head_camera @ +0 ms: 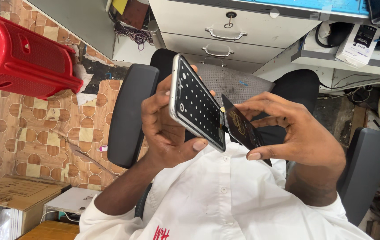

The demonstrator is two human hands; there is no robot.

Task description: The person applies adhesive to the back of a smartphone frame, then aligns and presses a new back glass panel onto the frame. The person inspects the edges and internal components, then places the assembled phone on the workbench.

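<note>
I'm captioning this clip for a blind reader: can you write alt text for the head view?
A left hand holds a phone with its back cover off, while the right hand works a dark card into its edge. Behind are a black office chair, grey drawers and a red stool.

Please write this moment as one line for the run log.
left hand: holds phone | right hand: holds dark card at phone edge | behind: drawers

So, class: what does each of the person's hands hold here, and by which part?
The left hand grips the opened phone body by its long edges. The right hand pinches the dark detached panel near its lower edge, between thumb and fingers.
</note>
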